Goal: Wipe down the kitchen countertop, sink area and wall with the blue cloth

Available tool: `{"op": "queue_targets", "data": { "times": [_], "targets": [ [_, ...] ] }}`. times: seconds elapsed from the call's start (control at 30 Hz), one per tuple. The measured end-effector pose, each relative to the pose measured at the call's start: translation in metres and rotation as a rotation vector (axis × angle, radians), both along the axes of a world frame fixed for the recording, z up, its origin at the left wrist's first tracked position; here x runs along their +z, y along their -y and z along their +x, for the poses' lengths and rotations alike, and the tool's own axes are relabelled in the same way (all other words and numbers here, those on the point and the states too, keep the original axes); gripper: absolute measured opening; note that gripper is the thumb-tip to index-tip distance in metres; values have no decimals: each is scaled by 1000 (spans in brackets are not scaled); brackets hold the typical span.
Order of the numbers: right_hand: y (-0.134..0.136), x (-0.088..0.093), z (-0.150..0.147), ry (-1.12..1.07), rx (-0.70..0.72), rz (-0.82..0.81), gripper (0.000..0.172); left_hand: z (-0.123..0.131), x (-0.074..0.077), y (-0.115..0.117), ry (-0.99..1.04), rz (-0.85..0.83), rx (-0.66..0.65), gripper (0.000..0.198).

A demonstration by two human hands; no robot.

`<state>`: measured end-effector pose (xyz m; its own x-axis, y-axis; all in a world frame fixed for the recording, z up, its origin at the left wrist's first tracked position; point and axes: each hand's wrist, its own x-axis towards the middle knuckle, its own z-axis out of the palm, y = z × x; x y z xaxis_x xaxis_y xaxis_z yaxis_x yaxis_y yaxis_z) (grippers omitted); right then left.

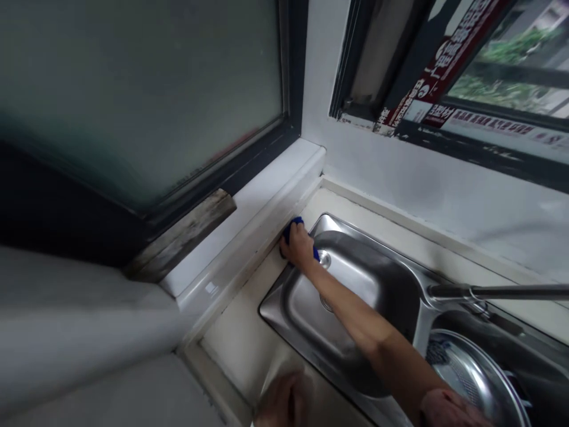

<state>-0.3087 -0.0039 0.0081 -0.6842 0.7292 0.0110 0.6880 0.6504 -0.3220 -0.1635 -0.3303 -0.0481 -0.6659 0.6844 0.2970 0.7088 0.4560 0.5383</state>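
Note:
My right hand (299, 246) reaches across the left basin of a stainless steel sink (326, 223). Its fingers are closed on a blue cloth (316, 254), pressed at the far left edge of the sink where the pale countertop (240, 323) meets the raised wall ledge. Part of the cloth shows above the fingers and part below the palm. Low in the view, my left hand (284, 398) is over the near side of the counter, smeared by motion and cut off by the frame. Whether its fingers are open or closed I cannot make out.
A metal faucet (451, 292) juts in from the right over the sink's divider. The right basin holds a round metal strainer or bowl (473, 365). On the white ledge (271, 184) a wooden block (186, 237) leans by the dark window frame. Another window (493, 124) is at the upper right.

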Motion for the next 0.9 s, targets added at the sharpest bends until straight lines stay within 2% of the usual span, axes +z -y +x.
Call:
{"op": "queue_targets", "data": {
  "times": [0.1, 0.23, 0.3, 0.37, 0.43, 0.5, 0.7, 0.77, 0.83, 0.9],
  "targets": [
    [59, 0, 12, -16, 123, -79, 37, -2, 3, -4, 9, 37, 1, 30],
    [126, 0, 30, -31, 396, -141, 46, -5, 16, -9, -12, 35, -17, 29],
    [140, 1, 35, -22, 508, -144, 50, -5, 22, -11, -41, 43, -18, 30],
    [136, 1, 37, -11, 567, -122, 48, -4, 25, -11, -71, 62, -18, 31],
    [115, 0, 37, -1, 568, -99, 42, -4, 25, -11, -88, 70, -15, 31],
    [80, -1, 34, 7, 509, -85, 40, -4, 25, -10, -84, 69, -2, 30],
    [-59, -4, 22, 44, 141, 23, 45, 0, 20, -4, -13, 45, 20, 22],
    [-97, -4, 18, 58, 53, 63, 44, 2, 16, -1, 39, 23, 25, 21],
    [-121, -5, 14, 60, -20, 82, 41, 3, 14, 2, 74, 4, 15, 20],
    [-129, -6, 10, 45, -80, 87, 37, 4, 14, 4, 92, -10, -10, 21]
  ]
}}
